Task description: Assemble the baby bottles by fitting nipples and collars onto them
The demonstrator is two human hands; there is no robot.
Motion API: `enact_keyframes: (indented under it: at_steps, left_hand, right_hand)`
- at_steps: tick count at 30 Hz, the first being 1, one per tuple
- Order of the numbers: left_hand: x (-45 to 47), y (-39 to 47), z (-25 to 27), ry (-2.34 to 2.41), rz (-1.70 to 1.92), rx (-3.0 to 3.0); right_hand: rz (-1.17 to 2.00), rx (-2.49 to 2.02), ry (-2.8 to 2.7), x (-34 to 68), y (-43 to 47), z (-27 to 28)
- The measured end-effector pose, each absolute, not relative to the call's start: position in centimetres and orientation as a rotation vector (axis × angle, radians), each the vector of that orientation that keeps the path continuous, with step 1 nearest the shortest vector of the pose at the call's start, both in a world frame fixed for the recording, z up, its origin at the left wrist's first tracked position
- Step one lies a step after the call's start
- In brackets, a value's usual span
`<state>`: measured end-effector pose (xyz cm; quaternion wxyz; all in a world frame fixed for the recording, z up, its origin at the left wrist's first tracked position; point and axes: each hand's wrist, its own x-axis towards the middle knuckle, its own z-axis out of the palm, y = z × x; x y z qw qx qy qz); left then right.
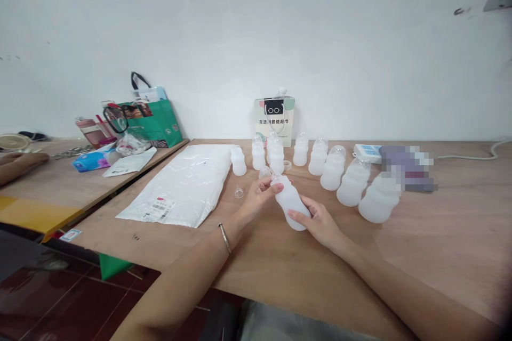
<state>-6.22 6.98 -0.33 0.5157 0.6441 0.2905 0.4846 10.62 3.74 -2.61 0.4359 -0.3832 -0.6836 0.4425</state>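
A frosted white baby bottle point(293, 206) is tilted above the wooden table, its top leaning left and away from me. Round its lower body wrap the fingers of my right hand point(318, 221). My left hand point(258, 200), below a wrist with a silver bangle, pinches the same bottle at its neck; a clear piece shows at the top, partly hidden by the fingers. Just beyond lies a clear dome cap point(264, 172). A small clear nipple point(239, 192) rests on the table left of my left hand. Near the standing bottles is a pale ring point(287, 164).
Several similar bottles point(333, 169) stand in a curve behind and to the right. On the left lies a white plastic mailer point(180, 186). A paper gift bag point(275, 122) leans on the wall. Another person's hand point(24, 164) rests on the adjoining table near a green bag point(160, 122).
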Motion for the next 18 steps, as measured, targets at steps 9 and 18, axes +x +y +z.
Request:
enact_keyframes:
  at_steps: [9,18]
  left_hand:
    - [-6.4,6.5,0.0,0.63,1.101,1.551]
    - [-6.6,8.9,-0.4,0.954,1.639,1.448]
  right_hand:
    - [1.427,-0.851,-1.581,11.1,3.7,-2.8]
    - [1.33,-0.85,-1.378,9.3,3.5,-3.1]
